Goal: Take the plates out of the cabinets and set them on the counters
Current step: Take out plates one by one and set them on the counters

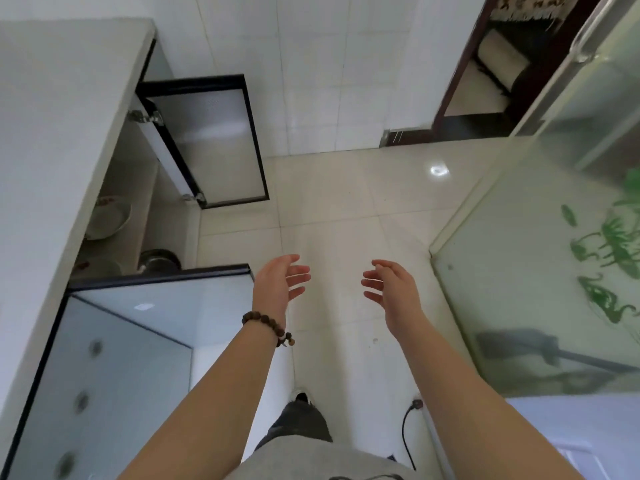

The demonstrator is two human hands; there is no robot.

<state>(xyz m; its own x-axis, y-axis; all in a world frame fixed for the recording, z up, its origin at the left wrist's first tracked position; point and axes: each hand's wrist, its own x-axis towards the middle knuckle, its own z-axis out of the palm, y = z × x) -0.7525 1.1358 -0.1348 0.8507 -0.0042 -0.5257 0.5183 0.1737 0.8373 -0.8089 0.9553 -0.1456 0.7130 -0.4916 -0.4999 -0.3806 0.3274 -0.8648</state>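
Now | left hand (277,282), right hand (391,292) over floor (329,209), fingers (298,270) spread, gripping nothing | plates (107,216) inside open cabinet (138,174) under worktop (52,116), far left | probably stiff, slick, breakable, heavy if lifted together | best taken at opposite rims, thumbs on top

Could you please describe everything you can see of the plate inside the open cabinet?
The plate is round, pale and shallow, seemingly ceramic, with a reddish pattern near its far rim. It lies on a shelf inside the open cabinet under the counter, whose edge hides its left part. Whether it sits on other dishes is unclear.
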